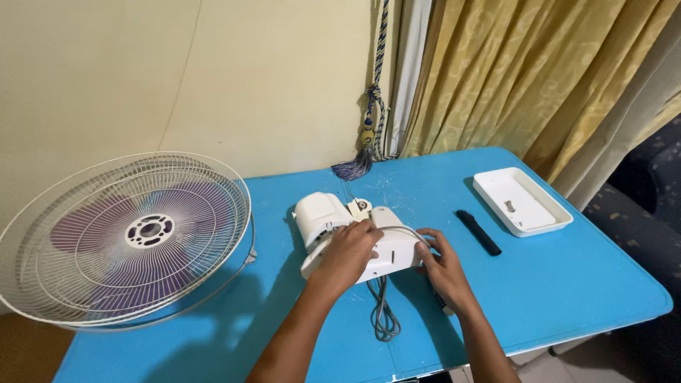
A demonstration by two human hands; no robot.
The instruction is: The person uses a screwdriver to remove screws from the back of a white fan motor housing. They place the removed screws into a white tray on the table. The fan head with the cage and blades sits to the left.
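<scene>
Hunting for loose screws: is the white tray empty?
Not empty: the white tray holds one small metal piece, seemingly a screw.

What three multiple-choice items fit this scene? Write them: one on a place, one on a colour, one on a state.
1. Where does the black stick-shaped tool lie?
A. inside the tray
B. on the table beside the tray
C. under the fan guard

2. What colour is the table top?
A. blue
B. red
C. white

3. How is the round wire fan guard with purple blades placed?
A. mounted on the motor
B. hanging on the wall
C. off the motor, at the table's left end

Answers: B, the tool lies left of the white rectangular tray. A, the surface is blue. C, it sits apart from the white plastic fan motor housing under the left hand and right hand.
</scene>
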